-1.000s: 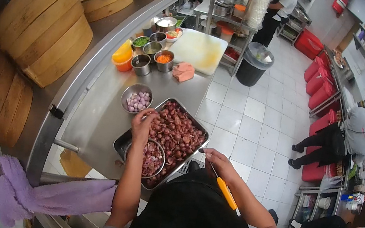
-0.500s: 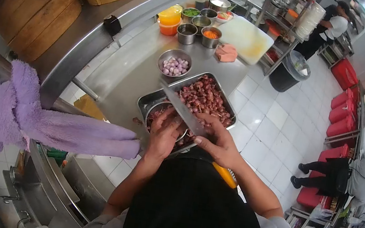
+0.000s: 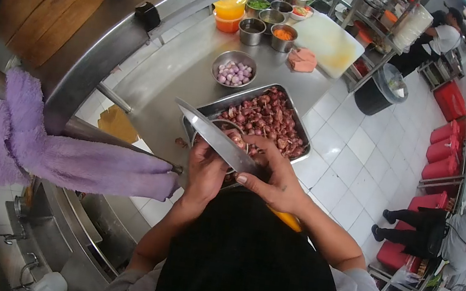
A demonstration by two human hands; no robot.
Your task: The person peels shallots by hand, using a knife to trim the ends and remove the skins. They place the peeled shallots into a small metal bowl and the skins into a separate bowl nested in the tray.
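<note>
My right hand (image 3: 278, 186) is closed round a kitchen knife (image 3: 218, 140), its broad blade angled up and left over the tray. Behind the blade my left hand (image 3: 204, 171) has its fingers curled in; what they hold, if anything, is hidden. Unpeeled red shallots (image 3: 265, 117) fill much of a rectangular metal tray (image 3: 307, 130). A round metal bowl (image 3: 227, 124) stands inside the tray at its left end, partly covered by the blade and my hands. Beyond the tray, a metal bowl (image 3: 216, 70) holds peeled shallots (image 3: 236, 74).
Metal pots (image 3: 252, 34), an orange tub (image 3: 227, 22), a folded pink cloth (image 3: 302, 60) and a white cutting board (image 3: 336, 49) stand farther back. A purple towel (image 3: 95, 166) hangs at left. A bin (image 3: 375, 95) and two people (image 3: 463, 234) are to the right.
The knife has turned to lie flatter across my left hand, its tip now farther left. My left fingers have curled in behind the blade. The view has shifted slightly.
</note>
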